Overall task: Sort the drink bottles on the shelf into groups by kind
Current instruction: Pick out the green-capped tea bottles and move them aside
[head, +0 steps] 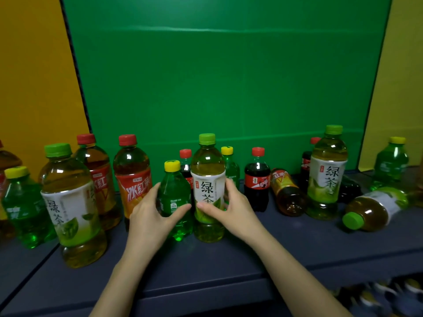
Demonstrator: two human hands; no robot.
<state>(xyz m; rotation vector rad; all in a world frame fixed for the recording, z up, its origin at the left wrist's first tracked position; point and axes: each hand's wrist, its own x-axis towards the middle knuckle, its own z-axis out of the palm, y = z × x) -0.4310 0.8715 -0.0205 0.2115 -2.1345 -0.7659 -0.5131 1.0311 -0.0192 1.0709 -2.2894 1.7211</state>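
A small green soda bottle (175, 197) is gripped by the left hand (151, 216); a green tea bottle (208, 191) is apparently clasped between the right hand (231, 209) fingers (230, 186).

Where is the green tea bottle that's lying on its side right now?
In the head view, the tipped green tea bottle lies at the right end of the shelf, cap toward the camera, just right of an upright green tea bottle, far from both hands.

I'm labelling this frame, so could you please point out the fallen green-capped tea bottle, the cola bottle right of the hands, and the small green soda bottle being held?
Fallen green-capped tea bottle (375, 208): head view, label.
Upright red-capped cola bottle (256, 182): head view, label.
Small yellow-capped green soda bottle (174, 191): head view, body.
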